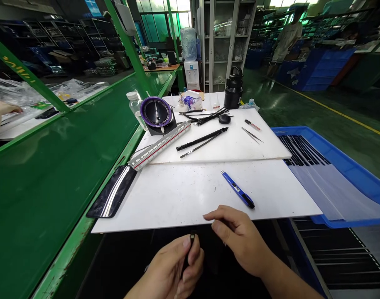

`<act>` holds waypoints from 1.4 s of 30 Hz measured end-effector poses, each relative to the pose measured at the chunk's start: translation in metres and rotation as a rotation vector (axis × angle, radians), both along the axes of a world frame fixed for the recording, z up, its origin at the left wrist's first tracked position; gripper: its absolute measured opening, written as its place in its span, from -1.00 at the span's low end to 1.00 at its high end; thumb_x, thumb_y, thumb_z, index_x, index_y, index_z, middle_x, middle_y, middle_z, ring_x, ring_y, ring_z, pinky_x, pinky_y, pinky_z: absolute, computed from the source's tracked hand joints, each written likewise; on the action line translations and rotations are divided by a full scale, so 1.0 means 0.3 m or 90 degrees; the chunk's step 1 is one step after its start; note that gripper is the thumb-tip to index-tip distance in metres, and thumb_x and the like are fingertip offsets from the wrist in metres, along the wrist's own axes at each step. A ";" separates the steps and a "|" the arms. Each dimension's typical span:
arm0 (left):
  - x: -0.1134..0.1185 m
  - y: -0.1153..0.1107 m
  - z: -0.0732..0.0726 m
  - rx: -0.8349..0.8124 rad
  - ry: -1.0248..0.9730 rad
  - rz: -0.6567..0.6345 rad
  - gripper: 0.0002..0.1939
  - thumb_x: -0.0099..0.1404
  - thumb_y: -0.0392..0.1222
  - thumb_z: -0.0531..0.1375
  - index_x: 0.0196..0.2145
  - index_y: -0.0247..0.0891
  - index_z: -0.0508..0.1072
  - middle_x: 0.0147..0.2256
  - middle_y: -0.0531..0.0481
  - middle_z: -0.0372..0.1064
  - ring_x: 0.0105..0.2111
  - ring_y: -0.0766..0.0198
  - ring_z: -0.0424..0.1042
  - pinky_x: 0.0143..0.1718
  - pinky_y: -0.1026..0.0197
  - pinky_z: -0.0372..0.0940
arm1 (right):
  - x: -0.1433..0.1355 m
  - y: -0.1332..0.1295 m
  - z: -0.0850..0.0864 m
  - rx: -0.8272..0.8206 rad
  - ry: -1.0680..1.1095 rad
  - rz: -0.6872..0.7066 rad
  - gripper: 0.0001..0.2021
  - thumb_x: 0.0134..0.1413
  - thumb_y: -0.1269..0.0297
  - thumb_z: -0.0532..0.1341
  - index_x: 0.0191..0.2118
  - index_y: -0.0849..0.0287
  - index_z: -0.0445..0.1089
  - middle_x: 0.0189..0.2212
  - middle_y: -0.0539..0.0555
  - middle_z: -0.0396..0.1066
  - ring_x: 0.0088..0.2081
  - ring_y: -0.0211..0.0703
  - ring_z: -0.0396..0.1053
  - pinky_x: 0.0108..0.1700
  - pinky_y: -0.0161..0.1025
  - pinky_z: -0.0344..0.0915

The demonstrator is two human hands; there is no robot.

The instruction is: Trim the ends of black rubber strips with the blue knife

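Observation:
My left hand is below the table's front edge, its thumb and fingers closed on a thin black strip with a small pale mark at its upper end. Most of that strip is hidden by my fingers and lost against the dark background. To its right, my right hand hovers by the edge with index finger and thumb apart, and I see nothing in it. Nearest to this hand on the white tabletop lies a blue utility knife.
A triangular scale ruler and a glossy black panel lie at left. Behind are black strips, tweezers, a purple-rimmed round fan-like device and a black bottle. A blue tray holds more strips. A person's hand shows far left.

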State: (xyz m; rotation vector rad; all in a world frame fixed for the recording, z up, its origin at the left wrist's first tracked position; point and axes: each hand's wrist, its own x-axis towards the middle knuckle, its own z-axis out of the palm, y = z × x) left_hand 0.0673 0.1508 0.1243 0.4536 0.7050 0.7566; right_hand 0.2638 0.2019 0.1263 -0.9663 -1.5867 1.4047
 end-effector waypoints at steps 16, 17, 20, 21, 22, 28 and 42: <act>-0.107 0.020 -0.004 -0.040 0.193 0.030 -0.71 0.43 -0.02 0.06 -0.40 -0.23 0.31 -0.54 0.18 -0.02 -0.64 0.47 -0.20 -0.70 0.40 -0.27 | 0.107 0.120 -0.011 0.013 -0.281 -0.233 -0.58 0.37 0.18 0.00 0.23 0.19 0.28 -0.30 0.13 0.38 -0.32 -0.03 0.37 -0.36 -0.14 0.35; -0.107 0.020 -0.008 -0.066 0.187 0.043 -0.71 0.43 -0.02 0.05 -0.38 -0.24 0.33 -0.55 0.19 -0.03 -0.64 0.47 -0.22 -0.69 0.41 -0.28 | 0.105 0.096 0.002 -0.104 -0.170 -0.195 -0.58 0.37 0.15 0.01 0.22 0.18 0.28 -0.44 0.05 0.34 -0.46 -0.11 0.29 -0.48 -0.22 0.25; -0.089 0.023 -0.014 -0.100 0.190 0.072 -0.69 0.44 -0.02 0.02 -0.35 -0.25 0.38 -0.56 0.19 -0.03 -0.64 0.47 -0.24 -0.68 0.40 -0.29 | 0.097 0.016 0.022 -0.367 0.149 -0.011 -0.60 0.31 0.08 0.10 0.14 0.18 0.33 -0.65 -0.12 0.13 -0.67 -0.31 -0.06 -0.64 -0.35 -0.11; -0.081 0.023 -0.015 -0.096 0.199 0.072 -0.68 0.44 -0.01 0.01 -0.35 -0.25 0.38 -0.57 0.19 -0.02 -0.64 0.47 -0.23 -0.67 0.39 -0.29 | 0.097 -0.009 0.023 -0.403 0.201 0.039 -0.61 0.28 0.07 0.14 0.11 0.17 0.35 -0.65 -0.12 0.12 -0.67 -0.34 -0.12 -0.64 -0.36 -0.16; -0.072 0.022 -0.016 -0.086 0.211 0.063 -0.67 0.44 0.02 0.01 -0.35 -0.24 0.38 -0.58 0.19 0.00 -0.64 0.47 -0.22 -0.67 0.38 -0.29 | 0.100 -0.031 0.022 -0.418 0.217 0.071 -0.62 0.26 0.06 0.17 0.09 0.15 0.37 -0.63 -0.12 0.13 -0.67 -0.36 -0.13 -0.64 -0.36 -0.18; -0.068 0.001 -0.023 -0.013 0.324 -0.008 -0.64 0.43 0.12 0.05 -0.32 -0.22 0.36 -0.56 0.17 0.06 -0.62 0.46 -0.10 -0.63 0.34 -0.25 | 0.145 -0.096 0.001 -0.167 -0.033 0.033 -0.60 0.34 -0.01 0.11 0.18 -0.05 0.39 -0.45 0.06 0.40 -0.58 -0.19 0.23 -0.55 -0.25 0.17; 0.053 0.068 -0.049 -0.116 0.234 -0.015 -0.67 0.41 0.06 0.03 -0.41 -0.21 0.26 -0.57 0.19 0.02 -0.64 0.47 -0.18 -0.66 0.36 -0.32 | 0.113 -0.110 -0.109 0.114 -0.319 0.025 -0.48 0.33 0.37 -0.02 0.35 -0.09 0.11 -0.07 0.13 0.50 -0.27 0.03 0.53 -0.32 -0.15 0.34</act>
